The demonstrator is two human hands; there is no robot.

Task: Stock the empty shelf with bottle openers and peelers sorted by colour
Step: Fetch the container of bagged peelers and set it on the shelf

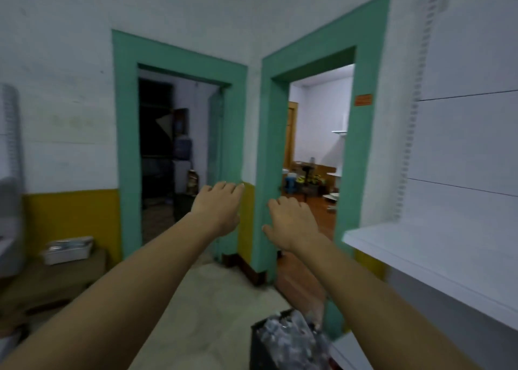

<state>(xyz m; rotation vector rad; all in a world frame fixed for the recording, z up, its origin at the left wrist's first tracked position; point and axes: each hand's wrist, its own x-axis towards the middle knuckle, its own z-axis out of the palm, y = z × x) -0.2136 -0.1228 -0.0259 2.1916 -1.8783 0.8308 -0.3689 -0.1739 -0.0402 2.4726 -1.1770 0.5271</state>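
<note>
Both my arms stretch forward at chest height, palms down. My left hand [220,207] and my right hand [291,222] have straight, relaxed fingers and hold nothing. A white shelf unit [437,246] stands at the right, its boards bare; my right hand is left of its front corner and apart from it. A dark box [291,341] filled with clear-wrapped items sits on the floor below my right forearm. What those items are is too blurred to tell.
Two green-framed doorways [123,145] [364,117] open ahead, the left dark, the right onto a lit room with clutter. A white tray [67,250] rests on cardboard boxes [50,282] at lower left. Pale concrete floor lies between.
</note>
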